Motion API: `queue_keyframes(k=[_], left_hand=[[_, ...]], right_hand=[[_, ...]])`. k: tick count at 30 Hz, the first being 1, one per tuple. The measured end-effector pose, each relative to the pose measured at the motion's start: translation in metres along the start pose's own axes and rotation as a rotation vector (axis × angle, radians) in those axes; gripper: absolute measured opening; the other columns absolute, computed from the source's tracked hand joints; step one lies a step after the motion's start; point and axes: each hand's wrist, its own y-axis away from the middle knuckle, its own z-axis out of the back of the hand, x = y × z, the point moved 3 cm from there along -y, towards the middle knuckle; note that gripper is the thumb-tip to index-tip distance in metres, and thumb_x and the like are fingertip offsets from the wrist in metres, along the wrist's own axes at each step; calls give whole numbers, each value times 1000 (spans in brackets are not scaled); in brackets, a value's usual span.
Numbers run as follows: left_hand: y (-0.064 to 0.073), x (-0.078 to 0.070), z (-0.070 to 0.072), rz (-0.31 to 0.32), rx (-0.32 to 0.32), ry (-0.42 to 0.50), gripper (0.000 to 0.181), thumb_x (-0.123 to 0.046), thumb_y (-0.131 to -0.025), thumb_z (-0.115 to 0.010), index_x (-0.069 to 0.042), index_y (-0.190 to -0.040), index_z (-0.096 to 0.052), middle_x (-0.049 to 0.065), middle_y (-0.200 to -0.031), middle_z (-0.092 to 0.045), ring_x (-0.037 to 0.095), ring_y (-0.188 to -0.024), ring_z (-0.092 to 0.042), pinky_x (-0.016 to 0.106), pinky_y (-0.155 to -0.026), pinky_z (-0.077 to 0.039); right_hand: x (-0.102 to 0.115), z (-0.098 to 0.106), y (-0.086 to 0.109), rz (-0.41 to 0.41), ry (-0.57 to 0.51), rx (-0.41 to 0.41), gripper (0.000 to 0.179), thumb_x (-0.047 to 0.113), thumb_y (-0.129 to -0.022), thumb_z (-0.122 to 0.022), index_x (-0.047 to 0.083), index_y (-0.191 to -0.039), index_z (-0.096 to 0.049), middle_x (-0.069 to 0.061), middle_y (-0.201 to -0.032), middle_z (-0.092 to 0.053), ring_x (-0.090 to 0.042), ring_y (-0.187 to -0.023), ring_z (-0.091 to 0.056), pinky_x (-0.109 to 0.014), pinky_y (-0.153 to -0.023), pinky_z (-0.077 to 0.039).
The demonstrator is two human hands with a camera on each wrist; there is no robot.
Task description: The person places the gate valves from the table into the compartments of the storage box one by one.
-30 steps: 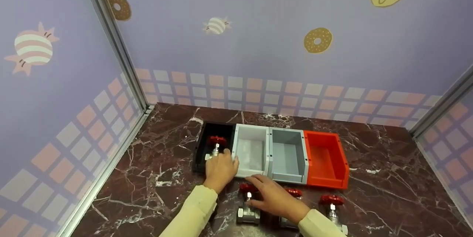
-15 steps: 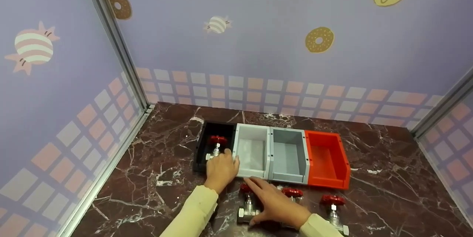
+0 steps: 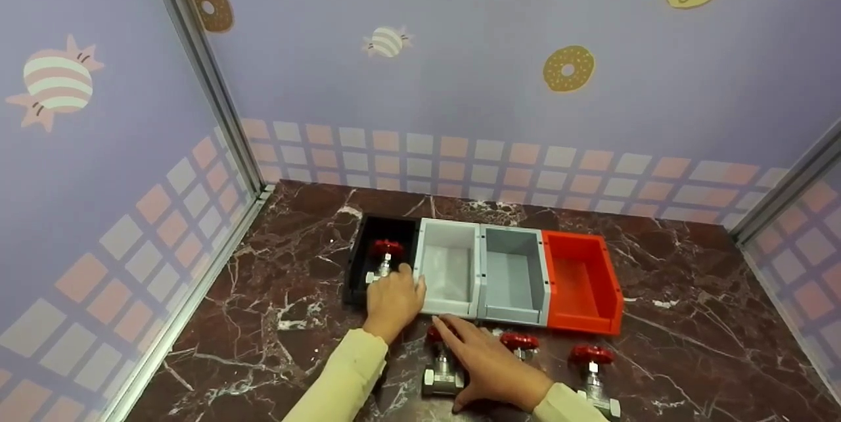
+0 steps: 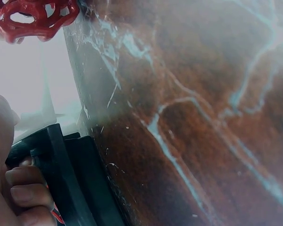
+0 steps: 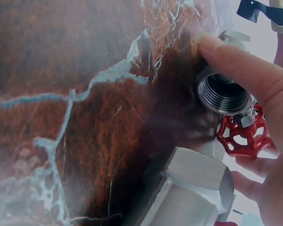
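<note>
In the head view, my left hand (image 3: 394, 300) reaches into the black bin (image 3: 358, 284), curled over the lower part of a metal valve with a red handwheel (image 3: 387, 249). Its curled fingers (image 4: 30, 193) show at the bin's rim in the left wrist view; most of the grip is hidden. My right hand (image 3: 496, 366) arches over the leftmost front valve (image 3: 443, 379). Seen from the right wrist, thumb and fingers stand spread around that valve's threaded end (image 5: 224, 92) and red handwheel (image 5: 245, 134); firm contact is not visible. Partly behind the hand lies another valve (image 3: 519, 342).
To the right of the black bin stand a white bin (image 3: 449, 307), a grey bin (image 3: 512, 315) and a red-orange bin (image 3: 581, 325), joined in a row. One more valve (image 3: 593, 369) lies at the right on the dark marbled table (image 3: 282, 356). Patterned walls enclose it.
The right thumb has swung down toward the table, past the leftmost front valve's body, and the hand has spread wider. My left hand stays in the black bin.
</note>
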Motion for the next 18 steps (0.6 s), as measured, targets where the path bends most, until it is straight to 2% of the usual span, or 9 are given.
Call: queue_keyframes(k=[10,18], left_hand=[[1,-1,1,-22,-77,13,32,-36,-87,-62,-6,-77,-60,14,-61,-66,33,-51,-63,46,-47,-47],[1,-1,1,-13,-49,12,32,-37,-88,-60,-6,-78,-60,14,-62,-66,34,-53,-63,46,-48,-47]], right_hand=[[3,-1,-1,-8,69,-6,135,47,-53,-90,12,-156,-10,-15,-158,-25,-32,-138,-38,-57,-101,-41],[5,-3,-1,-21,37,-19,129,36,-55,-89,11,-155,-12,-15,-156,-28,-35,-135,-41,-58,-99,-43]])
